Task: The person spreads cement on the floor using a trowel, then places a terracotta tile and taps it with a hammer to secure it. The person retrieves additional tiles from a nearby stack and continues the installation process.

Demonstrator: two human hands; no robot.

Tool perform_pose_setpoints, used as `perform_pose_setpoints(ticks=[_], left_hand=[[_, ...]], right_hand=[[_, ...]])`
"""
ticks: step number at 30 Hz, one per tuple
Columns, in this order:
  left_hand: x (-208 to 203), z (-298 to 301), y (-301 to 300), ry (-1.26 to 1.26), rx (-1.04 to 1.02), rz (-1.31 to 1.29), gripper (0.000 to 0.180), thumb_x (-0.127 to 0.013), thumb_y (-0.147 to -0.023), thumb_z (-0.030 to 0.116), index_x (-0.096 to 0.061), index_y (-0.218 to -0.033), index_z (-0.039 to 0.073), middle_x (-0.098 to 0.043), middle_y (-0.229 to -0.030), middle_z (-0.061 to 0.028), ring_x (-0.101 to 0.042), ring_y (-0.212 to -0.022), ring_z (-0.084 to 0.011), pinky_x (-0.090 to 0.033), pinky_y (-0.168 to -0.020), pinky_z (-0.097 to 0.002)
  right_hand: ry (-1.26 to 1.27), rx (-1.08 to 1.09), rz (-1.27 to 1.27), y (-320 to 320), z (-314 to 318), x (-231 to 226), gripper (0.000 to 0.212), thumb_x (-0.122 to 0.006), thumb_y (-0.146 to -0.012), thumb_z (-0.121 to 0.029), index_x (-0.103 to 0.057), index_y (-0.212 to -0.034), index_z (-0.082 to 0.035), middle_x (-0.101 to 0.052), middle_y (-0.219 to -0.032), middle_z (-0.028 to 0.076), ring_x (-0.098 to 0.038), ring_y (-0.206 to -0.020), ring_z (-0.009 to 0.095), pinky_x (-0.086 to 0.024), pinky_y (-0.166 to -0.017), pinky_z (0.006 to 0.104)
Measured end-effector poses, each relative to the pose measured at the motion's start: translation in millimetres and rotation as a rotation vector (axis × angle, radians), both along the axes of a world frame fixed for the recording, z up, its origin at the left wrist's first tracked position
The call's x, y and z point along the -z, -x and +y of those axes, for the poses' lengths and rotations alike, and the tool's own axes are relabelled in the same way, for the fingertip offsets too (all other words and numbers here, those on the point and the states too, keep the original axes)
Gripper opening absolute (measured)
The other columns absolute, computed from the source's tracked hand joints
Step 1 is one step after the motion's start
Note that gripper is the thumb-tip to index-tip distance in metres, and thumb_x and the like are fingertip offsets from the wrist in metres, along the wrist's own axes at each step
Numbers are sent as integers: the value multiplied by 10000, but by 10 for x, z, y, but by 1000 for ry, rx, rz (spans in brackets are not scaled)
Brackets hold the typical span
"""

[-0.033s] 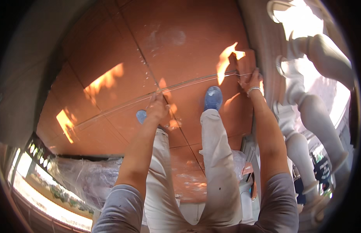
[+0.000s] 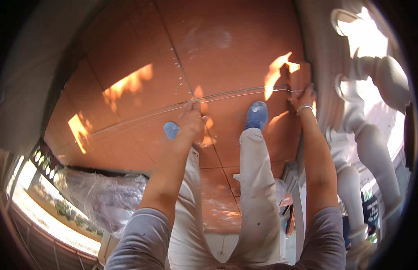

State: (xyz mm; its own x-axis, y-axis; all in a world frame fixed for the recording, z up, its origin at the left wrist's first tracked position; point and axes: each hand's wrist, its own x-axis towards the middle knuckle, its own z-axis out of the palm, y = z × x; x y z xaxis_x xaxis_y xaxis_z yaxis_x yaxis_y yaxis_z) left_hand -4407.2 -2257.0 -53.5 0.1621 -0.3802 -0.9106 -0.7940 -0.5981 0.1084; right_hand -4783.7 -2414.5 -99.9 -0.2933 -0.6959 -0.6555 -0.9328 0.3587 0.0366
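Observation:
A thin pale string (image 2: 249, 91) runs across the reddish-brown floor tiles (image 2: 245, 40), close along a joint between them. My left hand (image 2: 191, 119) is down at the string near a crossing of joints, its fingers drawn together on it. At the string's right end, my right hand (image 2: 304, 98), with a bracelet at the wrist, has its fingers closed on it beside the wall base. Just beyond that hand lies a small reddish tile piece (image 2: 300, 75). Exact finger contact is small and partly hidden in both hands.
My blue shoes (image 2: 257, 115) stand on the tiles just behind the string. A grey balustrade (image 2: 371, 135) runs along the right side. Plastic-wrapped goods (image 2: 105, 198) lie at the lower left. A dark grey wall (image 2: 33, 76) bounds the left. Sunlight patches fall on the floor.
The view has shifted slightly, so the floor and both hands sit further right in the picture. Both hands stay at the string.

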Motion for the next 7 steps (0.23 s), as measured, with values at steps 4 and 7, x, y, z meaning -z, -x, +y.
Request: perform_pose_setpoints(ticks=[4,7], left_hand=[[246,-17,127,61,176,-101,686,-625,-855,406,-371,-1430,129,-358,-1502,-114,-236,-1434,-304,-204,-1132,-521],[184,-30,-61,12,121,-140,713,-667,-823,415,-406,-1414,114,-393,-1479,-122,-238,-1422,-342,-188,-1137,-539]], right_hand=[[300,-156,126,30,115,485,1255,-884,-563,-447,-145,-1498,-50,-348,-1340,346,-428,-1220,482,-423,-1020,495],[394,-241,222,-99,22,770,1232,-880,-517,-528,-259,-1439,3,-392,-1275,357,-447,-1184,486,-452,-986,479]])
